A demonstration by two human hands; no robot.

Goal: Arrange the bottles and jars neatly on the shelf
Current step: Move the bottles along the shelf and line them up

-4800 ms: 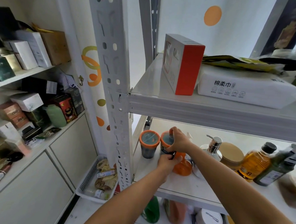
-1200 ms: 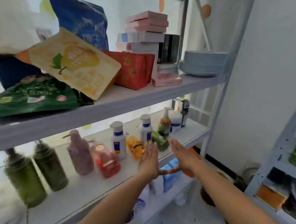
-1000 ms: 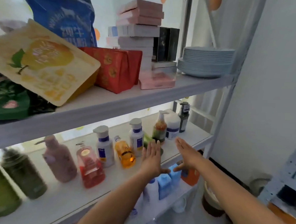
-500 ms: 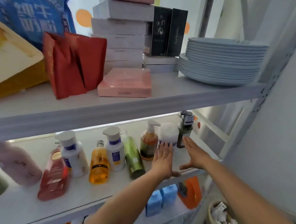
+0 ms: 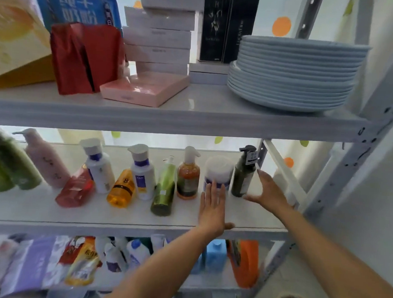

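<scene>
Both hands are spread flat and hold nothing: the left hand (image 5: 211, 209) at six o'clock of the white jar (image 5: 218, 172), the right hand (image 5: 268, 193) at four o'clock of the dark pump bottle (image 5: 243, 176).

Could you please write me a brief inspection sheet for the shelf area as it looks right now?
Surface: white middle shelf, front strip bare.
Job's things: row of bottles; dark green pump bottle, white jar and amber pump bottle upright; red bottle, orange bottle and green tube appear to lean or lie.
Clutter: upper shelf holds stacked plates, boxes and bags; lower shelf crowded with refill packs and bottles.
Grippers: left hand open, flat, fingertips at the white jar; right hand open beside the dark green pump bottle; neither holds anything.
Cables: nothing seen.
Surroundings: perforated metal upright, dotted wall behind.
</scene>
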